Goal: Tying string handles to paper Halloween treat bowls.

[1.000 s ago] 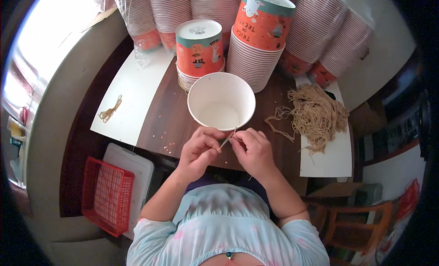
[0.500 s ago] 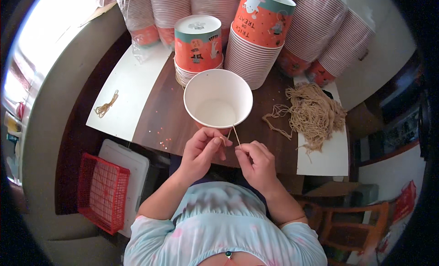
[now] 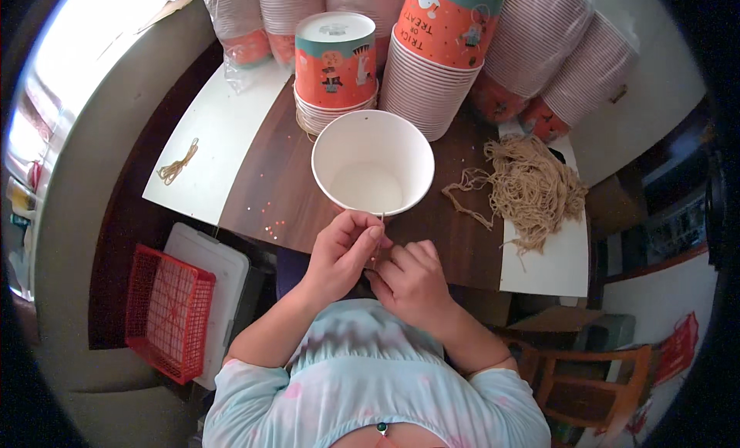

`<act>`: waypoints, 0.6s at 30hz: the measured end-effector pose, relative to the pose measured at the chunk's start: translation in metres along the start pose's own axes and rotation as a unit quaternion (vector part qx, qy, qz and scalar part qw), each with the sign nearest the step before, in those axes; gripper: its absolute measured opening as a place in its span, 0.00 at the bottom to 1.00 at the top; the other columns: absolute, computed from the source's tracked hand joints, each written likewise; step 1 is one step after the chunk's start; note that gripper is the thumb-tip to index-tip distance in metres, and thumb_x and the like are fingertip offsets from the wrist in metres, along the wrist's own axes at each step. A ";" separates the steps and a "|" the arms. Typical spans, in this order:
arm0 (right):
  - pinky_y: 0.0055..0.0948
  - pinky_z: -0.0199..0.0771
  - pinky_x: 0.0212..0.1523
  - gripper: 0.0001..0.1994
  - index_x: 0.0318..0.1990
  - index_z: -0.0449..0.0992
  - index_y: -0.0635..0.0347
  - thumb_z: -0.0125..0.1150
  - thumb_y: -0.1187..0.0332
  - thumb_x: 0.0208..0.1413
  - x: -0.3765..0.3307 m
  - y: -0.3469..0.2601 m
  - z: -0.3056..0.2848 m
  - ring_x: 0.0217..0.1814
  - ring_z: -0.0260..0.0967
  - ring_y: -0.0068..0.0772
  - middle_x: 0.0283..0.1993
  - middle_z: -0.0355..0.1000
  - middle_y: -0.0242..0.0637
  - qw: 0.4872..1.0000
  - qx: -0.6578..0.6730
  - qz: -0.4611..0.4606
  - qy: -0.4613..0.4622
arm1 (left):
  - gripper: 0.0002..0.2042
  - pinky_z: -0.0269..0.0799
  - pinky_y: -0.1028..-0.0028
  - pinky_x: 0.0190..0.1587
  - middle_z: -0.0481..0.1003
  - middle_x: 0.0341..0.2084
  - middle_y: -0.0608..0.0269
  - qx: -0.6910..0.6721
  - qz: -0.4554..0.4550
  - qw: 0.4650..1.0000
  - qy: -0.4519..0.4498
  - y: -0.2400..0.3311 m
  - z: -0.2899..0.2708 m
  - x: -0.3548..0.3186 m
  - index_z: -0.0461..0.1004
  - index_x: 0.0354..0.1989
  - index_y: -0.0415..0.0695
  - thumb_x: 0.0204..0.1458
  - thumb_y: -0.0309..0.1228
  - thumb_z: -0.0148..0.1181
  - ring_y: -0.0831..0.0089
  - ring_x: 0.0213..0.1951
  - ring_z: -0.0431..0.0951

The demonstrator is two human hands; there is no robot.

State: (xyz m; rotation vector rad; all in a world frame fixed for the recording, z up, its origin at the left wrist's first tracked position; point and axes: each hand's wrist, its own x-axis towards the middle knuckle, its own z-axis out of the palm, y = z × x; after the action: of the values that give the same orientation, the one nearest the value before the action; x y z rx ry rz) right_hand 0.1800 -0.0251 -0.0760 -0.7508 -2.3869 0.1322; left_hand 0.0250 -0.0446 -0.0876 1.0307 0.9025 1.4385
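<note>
An open paper cup (image 3: 372, 164) stands on the tabletop (image 3: 270, 194) directly in front of the person, whose left hand (image 3: 341, 251) and right hand (image 3: 412, 282) meet just below its near rim. Behind the cup sit two stacks of cups (image 3: 432, 70), with bagged cup sleeves (image 3: 555, 55) farther back. A heap of string (image 3: 532, 187) lies to the right, a single string loop (image 3: 177, 163) on a sheet (image 3: 216, 140) to the left. A basket (image 3: 168, 313) sits lower left, below the tabletop.

One head-worn fisheye view is looking steeply down, close over the tabletop (image 3: 285, 194). Its rim is bending straight edges.
</note>
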 end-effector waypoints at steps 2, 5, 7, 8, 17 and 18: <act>0.35 0.62 0.31 0.11 0.29 0.76 0.57 0.68 0.68 0.36 0.011 0.001 -0.020 0.28 0.65 0.38 0.26 0.67 0.33 0.998 0.052 0.008 -0.041 | 0.06 0.75 0.79 0.33 0.74 0.31 0.63 0.003 0.000 1.000 0.016 0.001 0.000 -0.001 0.67 0.42 0.39 0.59 0.27 0.50 0.80 0.32 0.75; 0.37 0.64 0.39 0.14 0.34 0.74 0.57 0.68 0.65 0.39 0.025 0.014 -0.051 0.37 0.66 0.41 0.34 0.69 0.37 0.995 0.093 0.037 -0.021 | 0.07 0.76 0.78 0.35 0.74 0.32 0.62 -0.008 -0.028 1.000 -0.005 0.006 -0.003 -0.003 0.67 0.43 0.38 0.59 0.27 0.50 0.79 0.34 0.76; 0.38 0.65 0.40 0.16 0.39 0.73 0.58 0.67 0.68 0.39 0.041 0.018 -0.055 0.38 0.67 0.42 0.34 0.69 0.38 0.996 0.078 0.008 0.041 | 0.07 0.74 0.80 0.35 0.74 0.31 0.64 -0.015 -0.037 0.999 0.009 0.007 0.000 -0.004 0.67 0.44 0.38 0.60 0.26 0.49 0.81 0.33 0.75; 0.38 0.66 0.41 0.17 0.42 0.72 0.58 0.65 0.72 0.39 0.047 0.018 -0.056 0.39 0.67 0.42 0.36 0.68 0.37 0.996 0.087 -0.023 0.013 | 0.07 0.73 0.82 0.35 0.73 0.31 0.65 -0.022 -0.045 0.999 0.020 0.007 0.001 -0.004 0.66 0.45 0.38 0.60 0.26 0.48 0.82 0.33 0.74; 0.35 0.68 0.39 0.16 0.43 0.74 0.57 0.59 0.74 0.42 0.047 0.025 -0.032 0.37 0.67 0.38 0.40 0.66 0.35 0.988 0.024 -0.152 -0.001 | 0.19 0.73 0.80 0.35 0.73 0.40 0.61 0.067 0.013 0.998 0.016 0.015 -0.002 -0.008 0.56 0.59 0.39 0.59 0.20 0.45 0.79 0.36 0.74; 0.36 0.68 0.38 0.16 0.43 0.75 0.56 0.59 0.73 0.43 0.049 0.027 -0.031 0.37 0.67 0.37 0.40 0.66 0.35 0.985 0.017 -0.170 0.002 | 0.19 0.73 0.80 0.35 0.73 0.40 0.61 0.067 0.013 0.998 0.016 0.014 -0.003 -0.009 0.56 0.59 0.39 0.59 0.20 0.45 0.79 0.36 0.74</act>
State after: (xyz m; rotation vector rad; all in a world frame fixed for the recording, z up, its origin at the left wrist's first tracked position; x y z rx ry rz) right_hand 0.1795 0.0213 -0.0321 -0.3189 -2.4629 0.0298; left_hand 0.0177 -0.0549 -0.0761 1.1251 1.0230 1.4354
